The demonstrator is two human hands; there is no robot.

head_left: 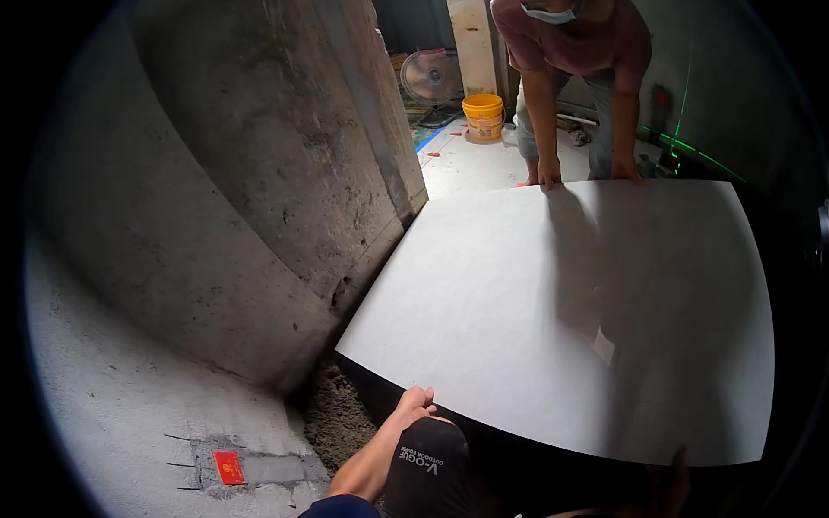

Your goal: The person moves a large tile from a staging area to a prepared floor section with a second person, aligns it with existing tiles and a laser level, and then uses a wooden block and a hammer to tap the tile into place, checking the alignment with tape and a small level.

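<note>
A large white tile (484, 285) spans the middle and right, with shadows across it and a small pale patch (604, 345) on its face. My left hand (416, 402) grips its near edge, left of the middle, just above my dark-clad knee (427, 466). Deep in shadow, my right hand (676, 479) is at the same edge farther right, a fingertip showing over it; its other fingers are hard to make out. Across from me, a masked co-worker bends over and holds the far edge with both hands, a left-side hand (548, 173) and a right-side hand (625, 167).
A rough concrete wall (285, 155) runs close along the tile's left edge. Coarse mortar (338, 414) shows below its near left corner. Behind stand a yellow bucket (483, 118) and a fan (430, 78). Green laser lines (691, 148) cross the right wall. A red packet (229, 467) lies at lower left.
</note>
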